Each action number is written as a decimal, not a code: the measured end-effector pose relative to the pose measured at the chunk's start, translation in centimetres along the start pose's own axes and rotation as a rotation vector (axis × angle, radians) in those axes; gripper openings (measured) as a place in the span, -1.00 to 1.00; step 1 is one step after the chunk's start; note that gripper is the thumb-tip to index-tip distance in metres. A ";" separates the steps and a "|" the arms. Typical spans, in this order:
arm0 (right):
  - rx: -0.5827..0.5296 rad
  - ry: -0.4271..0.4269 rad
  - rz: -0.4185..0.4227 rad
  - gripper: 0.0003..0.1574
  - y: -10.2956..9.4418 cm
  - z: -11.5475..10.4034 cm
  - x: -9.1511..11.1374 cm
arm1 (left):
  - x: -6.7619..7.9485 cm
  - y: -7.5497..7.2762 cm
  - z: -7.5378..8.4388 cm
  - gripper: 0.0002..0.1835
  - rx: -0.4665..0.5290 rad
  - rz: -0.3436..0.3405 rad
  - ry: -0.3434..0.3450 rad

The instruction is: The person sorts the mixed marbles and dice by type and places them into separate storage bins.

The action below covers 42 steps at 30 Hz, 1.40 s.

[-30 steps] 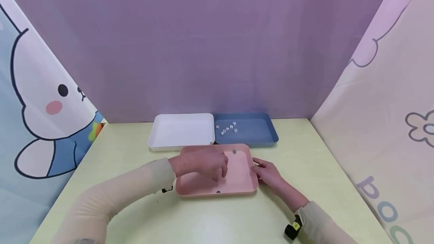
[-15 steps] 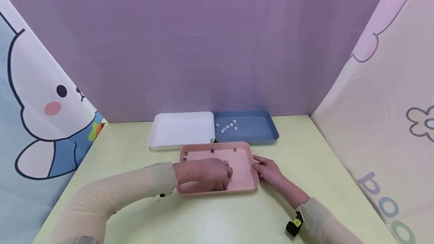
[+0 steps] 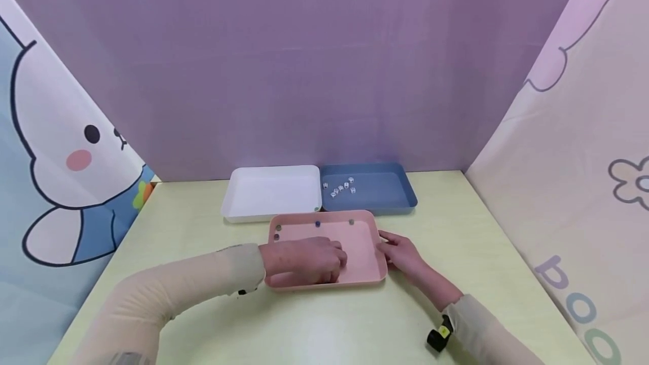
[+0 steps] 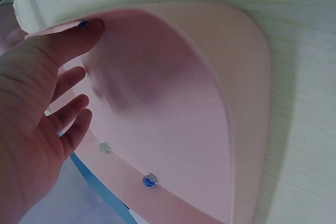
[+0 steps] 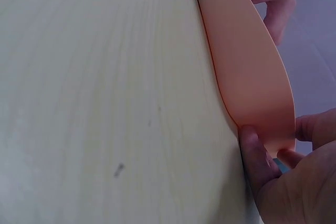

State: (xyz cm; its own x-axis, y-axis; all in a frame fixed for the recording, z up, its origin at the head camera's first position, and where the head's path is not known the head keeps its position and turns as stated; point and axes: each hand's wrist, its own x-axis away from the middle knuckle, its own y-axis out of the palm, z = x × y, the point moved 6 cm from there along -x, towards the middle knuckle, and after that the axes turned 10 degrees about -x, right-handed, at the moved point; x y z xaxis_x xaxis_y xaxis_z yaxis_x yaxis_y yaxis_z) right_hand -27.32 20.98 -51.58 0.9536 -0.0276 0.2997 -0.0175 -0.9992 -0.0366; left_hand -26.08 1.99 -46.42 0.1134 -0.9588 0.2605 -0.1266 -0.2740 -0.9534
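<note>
My left hand [image 3: 316, 261] reaches down into the pink tray [image 3: 362, 261], its fingers bent near the front wall. In the left wrist view the thumb [image 4: 79, 40] lies along that wall, and a small blue glass marble [image 4: 83, 23] peeks out at its edge, pinched at the tip; the index finger is hidden. Several marbles lie along the tray's other walls, among them a blue one [image 3: 318, 223], a greenish one [image 3: 351, 222] and two at the left end. My right hand [image 3: 402, 253] grips the tray's right end, with the thumb [image 5: 254, 150] against the outer wall.
Behind the pink tray stand a white tray [image 3: 274, 190] with one green marble [image 3: 316, 209] in its near right corner and a blue tray [image 3: 385, 187] with several white dice [image 3: 341, 188]. A purple backdrop [image 3: 324, 61] rises at the table's far edge.
My left hand has moved slightly right and toward the front wall, covering the marble there and revealing marbles at the back and left. My right hand stays on the tray.
</note>
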 end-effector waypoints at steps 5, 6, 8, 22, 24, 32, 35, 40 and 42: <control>-0.009 -0.017 -0.004 -0.38 0.2 0.1 -0.2 | 0.1 0.1 -0.1 -0.84 0.001 -0.015 -0.029; -0.008 -0.017 -0.005 -0.38 0.3 0.1 -0.2 | 0.2 0.1 -0.1 -0.84 0.003 -0.014 -0.034; -0.005 -0.011 -0.005 -0.38 0.5 0.1 -0.2 | 0.4 0.0 -0.2 -0.85 0.016 -0.009 -0.050; 0.021 -0.003 0.006 -0.37 1.0 0.0 0.1 | 2.8 -2.2 -4.0 -0.81 0.183 0.115 -0.238; 0.023 -0.001 0.012 -0.38 0.9 0.0 0.1 | 3.5 -2.1 -4.8 -0.83 0.222 0.157 -0.296; 0.015 -0.025 0.032 -0.40 0.5 -0.5 -0.1 | 6.8 -0.8 -9.4 -0.88 0.619 0.496 -0.498; 0.012 -0.019 0.033 -0.39 0.4 -0.3 0.1 | 8.0 0.4 -11.1 -0.85 0.787 0.584 -0.562; 0.020 -0.019 0.049 -0.39 0.1 -0.2 0.2 | 9.0 2.1 -13.3 -0.82 0.902 0.666 -0.647; 0.028 -0.035 0.053 -0.39 0.2 -0.4 0.1 | 9.3 2.2 -14.1 -0.80 0.946 0.717 -0.667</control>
State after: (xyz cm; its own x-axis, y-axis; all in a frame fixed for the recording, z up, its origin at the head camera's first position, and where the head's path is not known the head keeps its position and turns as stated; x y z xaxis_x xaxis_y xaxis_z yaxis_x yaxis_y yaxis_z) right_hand -27.38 20.77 -51.21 0.9614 -0.0791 0.2635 -0.0604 -0.9951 -0.0782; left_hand -39.21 -8.62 -43.98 0.7940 -0.5750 -0.1975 0.3288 0.6794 -0.6560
